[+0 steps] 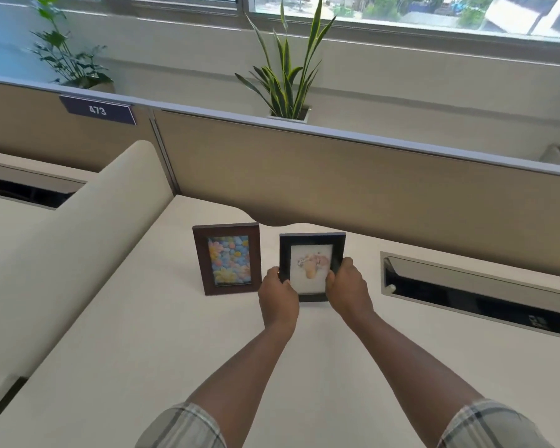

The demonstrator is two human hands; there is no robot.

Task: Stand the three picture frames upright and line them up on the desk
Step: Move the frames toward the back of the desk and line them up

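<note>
A brown picture frame point(228, 258) with a colourful flower print stands upright on the cream desk point(142, 350). Right beside it stands a black frame point(311, 250) holding a pale picture. My left hand point(277, 295) grips the black frame's lower left edge and my right hand point(348, 289) grips its right edge. The frame's bottom edge is at the desk surface, partly hidden by my hands. Only two frames are in view.
A beige partition point(336, 176) rises just behind the frames. An open cable tray slot point(472, 286) is recessed in the desk to the right, another slot point(26, 185) at far left. A snake plant point(288, 79) stands behind the partition. A padded divider point(78, 237) borders the desk's left.
</note>
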